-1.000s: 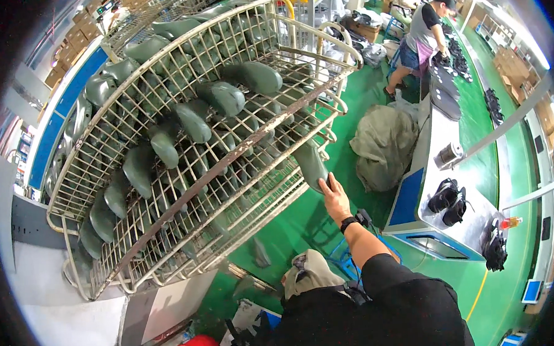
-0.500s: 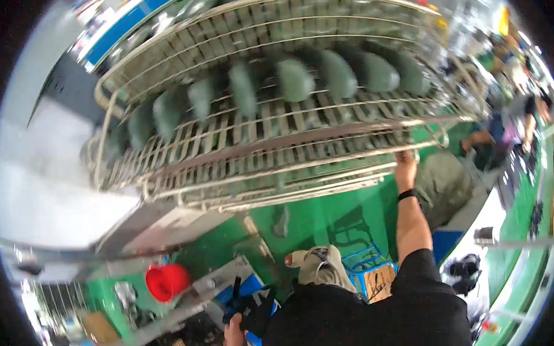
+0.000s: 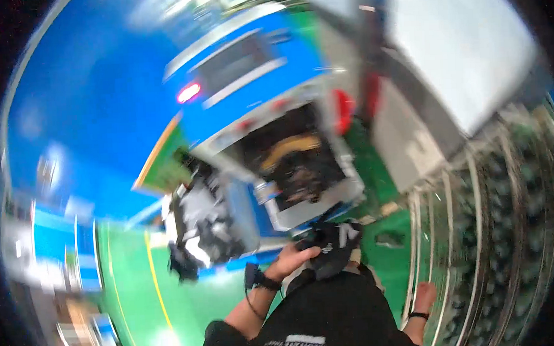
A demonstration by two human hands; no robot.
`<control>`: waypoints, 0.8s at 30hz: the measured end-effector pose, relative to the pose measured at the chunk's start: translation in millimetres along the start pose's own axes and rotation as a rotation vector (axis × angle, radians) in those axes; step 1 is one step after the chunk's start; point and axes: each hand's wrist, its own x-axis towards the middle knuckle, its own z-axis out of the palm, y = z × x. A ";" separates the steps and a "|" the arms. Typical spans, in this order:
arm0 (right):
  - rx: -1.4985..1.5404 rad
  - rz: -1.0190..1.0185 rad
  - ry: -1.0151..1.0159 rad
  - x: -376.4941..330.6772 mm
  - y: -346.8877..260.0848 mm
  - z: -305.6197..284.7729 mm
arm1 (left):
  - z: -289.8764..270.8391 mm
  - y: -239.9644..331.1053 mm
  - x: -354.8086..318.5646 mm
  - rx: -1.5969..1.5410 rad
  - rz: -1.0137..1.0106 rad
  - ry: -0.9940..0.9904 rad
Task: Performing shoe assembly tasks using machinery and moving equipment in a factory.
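Note:
The picture is motion-blurred. My left hand (image 3: 296,257), with a black band at the wrist, grips a black shoe-like piece with white marks (image 3: 334,246) in front of my body. It is held just below the open dark compartment of a blue machine (image 3: 289,166). My right hand (image 3: 423,295), also with a dark wristband, is low on the right against a rail of the wire rack (image 3: 471,226). The blur hides whether it grips the rail. Rows of dark green shoe lasts (image 3: 514,224) sit on the rack.
A blue machine front with a red light (image 3: 188,92) fills the upper left. Dark items lie piled on a bench (image 3: 196,235) to the left. The floor is green with a yellow line (image 3: 155,280). A grey-white panel (image 3: 463,53) is at upper right.
The view has swung sharply: the rack went from the top of the picture to the right edge. My left hand now holds a black piece. My right hand has dropped lower beside the rack.

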 end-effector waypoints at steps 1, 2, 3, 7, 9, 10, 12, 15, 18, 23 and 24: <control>-0.219 0.051 -0.056 -45.1 7.8 82.7 | -20.2 -15.3 -20.7 -0.054 0.050 0.036; -0.478 0.093 -0.303 -85.1 24.5 148.5 | -44.7 -32.0 -63.9 -0.220 0.077 0.102; -0.686 0.083 -0.516 -108.0 26.8 185.0 | -59.4 -54.9 -86.5 -0.280 0.058 0.164; -1.322 -0.130 -0.984 -101.6 50.7 261.0 | -117.8 -105.1 -160.7 -0.418 0.239 0.304; -1.284 0.025 -0.973 -106.1 66.1 284.7 | -145.9 -146.6 -199.7 -0.552 0.376 0.426; -1.159 0.123 -0.811 -118.6 69.3 295.0 | -157.9 -153.9 -216.6 -0.568 0.435 0.514; -1.207 0.149 -0.826 -134.4 73.2 309.5 | -191.1 -173.4 -248.2 -0.587 0.518 0.649; -1.246 0.207 -0.788 -157.0 80.4 313.6 | -256.9 -229.2 -272.1 -0.410 0.485 0.840; -1.394 0.283 -0.676 -192.1 88.9 333.0 | -326.8 -287.4 -282.3 0.287 0.068 1.068; -1.767 0.139 -1.301 -123.9 122.6 350.3 | -363.9 -374.2 -236.0 0.511 -0.568 1.055; -1.674 0.214 -1.278 -121.0 128.7 354.9 | -356.3 -379.9 -229.8 0.485 -0.542 1.111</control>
